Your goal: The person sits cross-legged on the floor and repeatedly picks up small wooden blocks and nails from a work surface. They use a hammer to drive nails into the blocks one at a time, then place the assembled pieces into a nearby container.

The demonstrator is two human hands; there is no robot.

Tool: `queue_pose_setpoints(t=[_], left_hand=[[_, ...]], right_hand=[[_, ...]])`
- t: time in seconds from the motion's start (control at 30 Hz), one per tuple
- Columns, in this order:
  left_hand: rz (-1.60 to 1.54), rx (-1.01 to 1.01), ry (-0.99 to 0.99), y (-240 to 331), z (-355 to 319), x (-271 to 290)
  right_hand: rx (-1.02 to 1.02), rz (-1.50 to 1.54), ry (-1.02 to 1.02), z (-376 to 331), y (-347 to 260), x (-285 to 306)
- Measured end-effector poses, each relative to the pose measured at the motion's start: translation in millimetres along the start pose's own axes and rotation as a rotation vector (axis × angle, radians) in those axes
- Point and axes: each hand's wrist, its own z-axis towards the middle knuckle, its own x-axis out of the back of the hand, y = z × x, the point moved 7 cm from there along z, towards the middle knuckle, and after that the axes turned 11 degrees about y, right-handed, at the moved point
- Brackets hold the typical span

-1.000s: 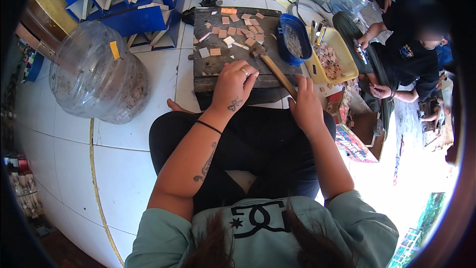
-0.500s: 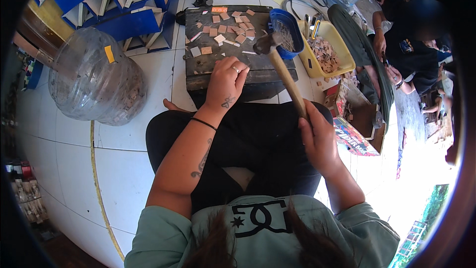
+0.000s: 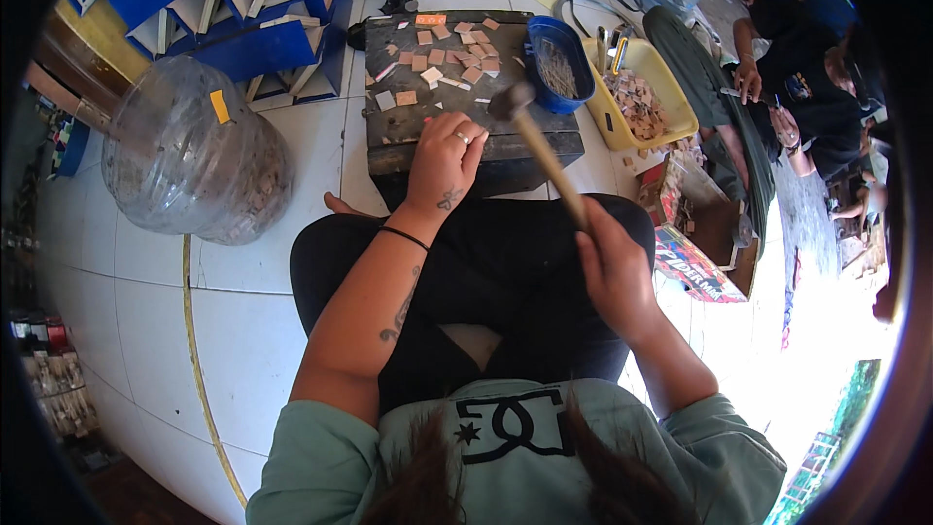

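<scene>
My right hand [image 3: 617,262] is wrapped round the wooden handle of a hammer [image 3: 546,157]. Its blurred metal head hangs over the near right part of a dark wooden block [image 3: 466,161], just right of my left hand [image 3: 447,151]. That left hand rests at the block's near edge, fingers curled and pressed together; whatever they pinch is hidden beneath them. Beyond it, many small tan tile pieces [image 3: 434,56] lie scattered on the block. On the block's right side sits a blue tub [image 3: 587,60] holding what look like nails.
Right of the block stands a yellow tub [image 3: 688,126] with tile pieces and tools, beside an open cardboard box [image 3: 743,267]. A large clear plastic jug [image 3: 185,151] is at left, blue racks [image 3: 262,58] behind it. Another person's hands [image 3: 748,81] work at far right.
The hammer head has come down and slightly left toward my left hand, and my right hand has tilted with it. My left hand has stayed almost in place.
</scene>
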Motion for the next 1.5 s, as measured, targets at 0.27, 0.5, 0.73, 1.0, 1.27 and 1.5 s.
queue_pose_setpoints(t=[0.27,0.5,0.73,1.0,1.27,1.5], left_hand=[[0.103,0.015,0.019,2,-2,1],[-0.071,0.259,-0.133,-3,5,8],[-0.199,0.206,-0.244,19,10,8],[-0.574,0.612,-0.311,4,-3,-5],[-0.566,0.575,-0.380,11,-1,-2],[-0.679,0.511,-0.456,19,3,3]], right_hand=[[-0.026,-0.191,0.007,27,51,-27],[0.193,-0.455,0.217,60,51,-52],[0.052,0.403,0.005,108,21,-70],[-0.191,0.777,-0.106,113,21,-91],[-0.284,0.660,-0.219,114,22,-85],[-0.389,0.817,-0.315,111,15,-81]])
